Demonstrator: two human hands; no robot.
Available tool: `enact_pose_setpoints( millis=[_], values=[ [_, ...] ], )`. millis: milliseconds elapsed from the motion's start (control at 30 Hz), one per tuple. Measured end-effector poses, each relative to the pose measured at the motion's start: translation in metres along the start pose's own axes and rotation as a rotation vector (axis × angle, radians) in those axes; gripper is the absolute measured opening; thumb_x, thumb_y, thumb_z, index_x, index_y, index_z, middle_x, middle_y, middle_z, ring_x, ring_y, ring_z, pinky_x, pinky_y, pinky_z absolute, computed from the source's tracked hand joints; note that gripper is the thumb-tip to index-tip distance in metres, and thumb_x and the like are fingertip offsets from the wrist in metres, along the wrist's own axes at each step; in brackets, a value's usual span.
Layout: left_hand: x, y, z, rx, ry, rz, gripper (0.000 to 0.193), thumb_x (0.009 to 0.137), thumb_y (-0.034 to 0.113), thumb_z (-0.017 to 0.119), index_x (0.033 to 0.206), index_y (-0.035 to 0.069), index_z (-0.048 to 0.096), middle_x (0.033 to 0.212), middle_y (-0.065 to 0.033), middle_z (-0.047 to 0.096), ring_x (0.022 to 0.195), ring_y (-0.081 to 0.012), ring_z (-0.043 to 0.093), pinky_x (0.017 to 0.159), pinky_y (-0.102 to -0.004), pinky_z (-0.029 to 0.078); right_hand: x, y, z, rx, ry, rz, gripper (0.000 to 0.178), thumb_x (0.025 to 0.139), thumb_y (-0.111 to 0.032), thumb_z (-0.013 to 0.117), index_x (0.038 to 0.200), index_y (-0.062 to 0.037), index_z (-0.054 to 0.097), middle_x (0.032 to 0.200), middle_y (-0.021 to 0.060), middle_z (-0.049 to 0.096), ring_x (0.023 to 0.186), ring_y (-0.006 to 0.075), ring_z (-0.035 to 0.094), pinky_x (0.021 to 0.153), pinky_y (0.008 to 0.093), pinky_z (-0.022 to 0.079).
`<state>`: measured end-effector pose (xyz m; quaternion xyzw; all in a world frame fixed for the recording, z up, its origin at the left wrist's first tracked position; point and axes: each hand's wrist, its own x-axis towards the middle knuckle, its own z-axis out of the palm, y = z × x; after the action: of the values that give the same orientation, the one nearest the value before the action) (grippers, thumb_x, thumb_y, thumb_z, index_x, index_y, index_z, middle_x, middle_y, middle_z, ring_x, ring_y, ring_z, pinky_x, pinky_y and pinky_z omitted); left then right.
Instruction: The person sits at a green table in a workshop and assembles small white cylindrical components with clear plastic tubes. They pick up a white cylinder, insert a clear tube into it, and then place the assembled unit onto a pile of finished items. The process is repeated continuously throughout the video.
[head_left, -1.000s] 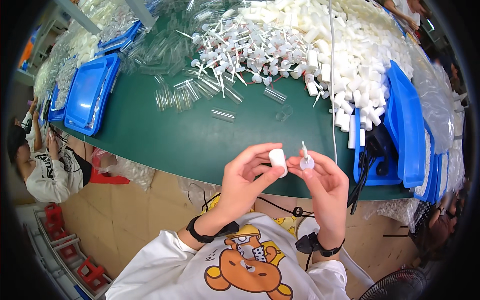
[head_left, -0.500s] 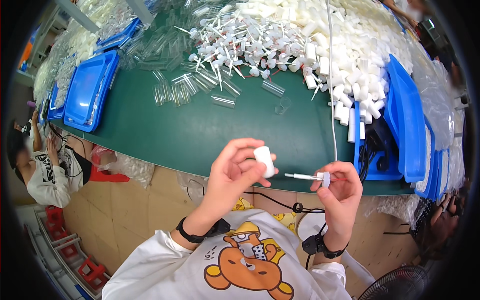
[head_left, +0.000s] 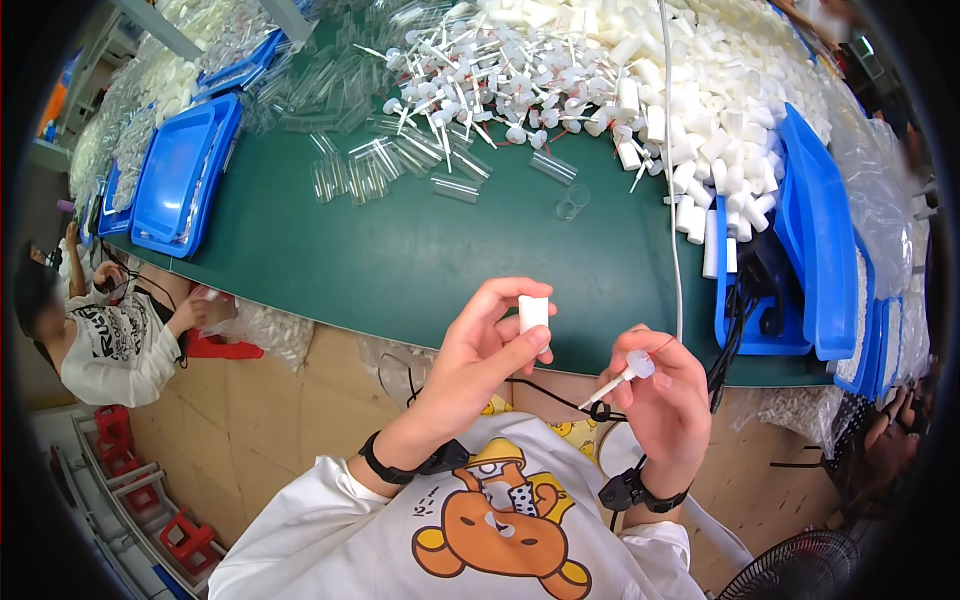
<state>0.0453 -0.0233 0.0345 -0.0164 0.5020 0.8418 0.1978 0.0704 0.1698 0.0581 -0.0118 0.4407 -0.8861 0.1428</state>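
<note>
Between the thumb and fingers of my left hand [head_left: 478, 355] stands a short white cylinder [head_left: 535, 316], nearly upright, over the near edge of the table. My right hand [head_left: 668, 400], a little to the right, grips a thin white rod with a translucent round cap [head_left: 638, 364]. The rod's tip slants down to the left, apart from the cylinder. A dark band circles each of my wrists. Farther off on the green table [head_left: 400, 255] lies a heap of similar capped rods [head_left: 480, 85], some with red wires.
White cylinders [head_left: 700, 110] are piled at the back right, with clear tubes [head_left: 375, 170] at the back left. Blue trays stand left [head_left: 180, 170] and right [head_left: 815, 250]. A white cable [head_left: 671, 180] runs down the table. Another person [head_left: 110, 345] sits at far left.
The capped rod has swung from level, pointing at the cylinder, to slanting down-left, its cap turned upward. The cylinder in my left hand has become more upright.
</note>
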Motion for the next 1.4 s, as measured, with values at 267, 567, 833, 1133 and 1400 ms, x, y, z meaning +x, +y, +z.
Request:
enact_pose_setpoints(
  millis=[267, 567, 833, 1133, 1400],
  values=[
    [0.000, 0.005, -0.003, -0.135, -0.140, -0.152, 0.033, 0.091, 0.012, 0.051, 0.123, 0.004, 0.045, 0.110, -0.0101, 0.054, 0.085, -0.0141, 0.058, 0.068, -0.0236, 0.046, 0.000, 0.004, 0.004, -0.201, 0.101, 0.041, 0.030, 0.092, -0.012, 0.048, 0.114, 0.0075, 0.052, 0.092, 0.0111, 0.057, 0.085, 0.0173, 0.055, 0.079, 0.0302, 0.044],
    [-0.001, 0.005, 0.001, -0.064, -0.190, -0.153, 0.037, 0.090, 0.004, 0.050, 0.126, -0.002, 0.043, 0.112, -0.0131, 0.056, 0.097, -0.0186, 0.060, 0.082, -0.0270, 0.049, 0.017, 0.020, 0.009, -0.598, 0.082, -0.347, 0.026, 0.092, -0.017, 0.050, 0.105, 0.0035, 0.059, 0.102, 0.0131, 0.056, 0.101, 0.0197, 0.051, 0.087, 0.0315, 0.042],
    [-0.001, 0.008, 0.005, -0.007, -0.119, -0.143, 0.036, 0.089, 0.002, 0.052, 0.124, -0.004, 0.046, 0.109, -0.0103, 0.058, 0.096, -0.0156, 0.059, 0.078, -0.0256, 0.051, 0.021, 0.025, 0.005, -0.802, 0.036, -0.313, 0.023, 0.082, -0.009, 0.058, 0.103, 0.0001, 0.064, 0.103, 0.0089, 0.061, 0.096, 0.0223, 0.048, 0.085, 0.0325, 0.040],
    [0.001, 0.008, 0.006, -0.026, -0.121, -0.260, 0.036, 0.091, 0.007, 0.050, 0.125, -0.004, 0.044, 0.110, -0.0123, 0.057, 0.095, -0.0178, 0.061, 0.082, -0.0278, 0.052, 0.019, 0.024, 0.003, -0.767, 0.108, -0.232, 0.021, 0.080, -0.008, 0.059, 0.099, -0.0015, 0.066, 0.098, 0.0074, 0.060, 0.091, 0.0197, 0.045, 0.081, 0.0300, 0.037],
    [-0.001, 0.007, 0.014, -0.025, -0.116, -0.260, 0.033, 0.089, 0.001, 0.049, 0.122, -0.006, 0.048, 0.102, -0.0100, 0.061, 0.091, -0.0148, 0.061, 0.076, -0.0261, 0.051, 0.018, 0.023, -0.001, -0.666, 0.078, -0.095, 0.023, 0.077, -0.007, 0.063, 0.099, -0.0039, 0.068, 0.087, 0.0035, 0.053, 0.083, 0.0165, 0.041, 0.076, 0.0271, 0.035]
  ],
)
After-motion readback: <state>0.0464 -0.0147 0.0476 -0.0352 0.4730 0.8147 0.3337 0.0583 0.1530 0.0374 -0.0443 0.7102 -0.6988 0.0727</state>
